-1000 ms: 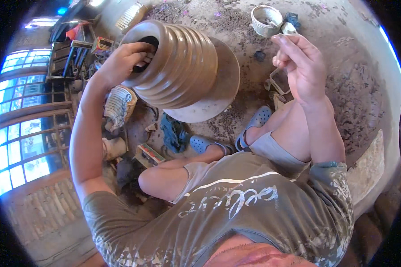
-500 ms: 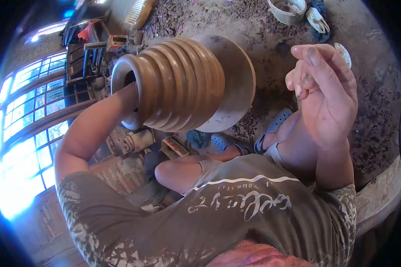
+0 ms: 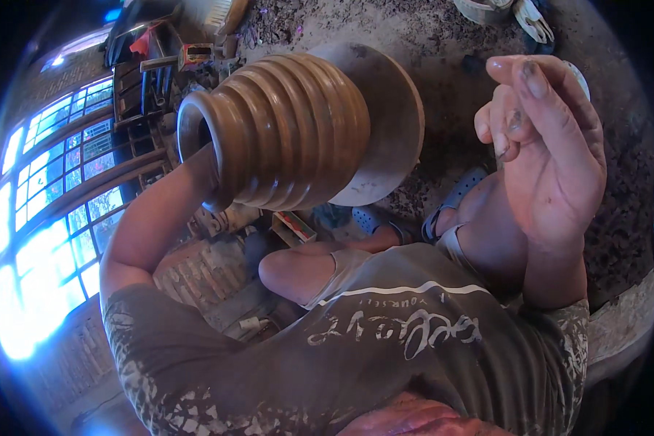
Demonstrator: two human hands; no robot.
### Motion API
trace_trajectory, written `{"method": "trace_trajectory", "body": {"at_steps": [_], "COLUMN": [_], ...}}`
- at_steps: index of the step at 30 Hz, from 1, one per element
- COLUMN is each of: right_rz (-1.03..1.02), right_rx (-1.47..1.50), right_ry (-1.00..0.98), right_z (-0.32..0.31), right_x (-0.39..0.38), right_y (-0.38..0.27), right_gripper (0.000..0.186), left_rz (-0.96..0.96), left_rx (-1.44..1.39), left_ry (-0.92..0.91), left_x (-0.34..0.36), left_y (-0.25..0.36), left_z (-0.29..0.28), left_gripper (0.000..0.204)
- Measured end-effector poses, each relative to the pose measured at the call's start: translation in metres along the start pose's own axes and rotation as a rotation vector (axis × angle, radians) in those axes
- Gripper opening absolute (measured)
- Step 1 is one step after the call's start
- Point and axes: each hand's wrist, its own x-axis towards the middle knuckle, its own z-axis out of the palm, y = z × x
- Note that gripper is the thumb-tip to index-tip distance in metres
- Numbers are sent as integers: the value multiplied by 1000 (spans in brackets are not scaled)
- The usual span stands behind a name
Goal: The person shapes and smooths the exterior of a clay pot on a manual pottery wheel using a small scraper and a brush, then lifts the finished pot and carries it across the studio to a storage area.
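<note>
A large brown wet clay pot (image 3: 298, 131) with thick rounded ridges and a flared rim stands on a round wheel head (image 3: 392, 123), left of centre. My left forearm (image 3: 171, 192) reaches through the pot's mouth. The left hand is inside the pot, so its fingers are hidden. At the right, apart from the pot, my right hand (image 3: 548, 138) is raised with its fingers curled in and the thumb close against the forefinger. Wet clay marks its fingertips, and I see nothing held in it.
Barred windows (image 3: 58, 196) glare at the left. A small open box (image 3: 293, 227) lies below the pot near my knee. A pale tub (image 3: 483, 9) stands at the top right, beside a light cloth-like thing (image 3: 533, 22). Dark clay scraps litter the ground.
The view has shifted slightly. My right hand appears a little higher and farther right, its fingers still curled. My left arm stays in the pot's mouth.
</note>
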Motion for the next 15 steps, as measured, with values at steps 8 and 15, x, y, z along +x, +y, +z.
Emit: {"method": "trace_trajectory", "body": {"at_steps": [8,15], "right_rz": [-33,-104], "right_rx": [-24,50], "right_ry": [-26,-102], "right_z": [-5,-2], "right_x": [-10,-11], "right_y": [-4,-2], "right_gripper": [35,36], "left_rz": [-54,-78], "left_rx": [-24,-19], "left_ry": [-10,-7], "left_x": [-3,-2], "left_y": [8,16], "left_z": [5,1], "left_gripper": [42,43]}}
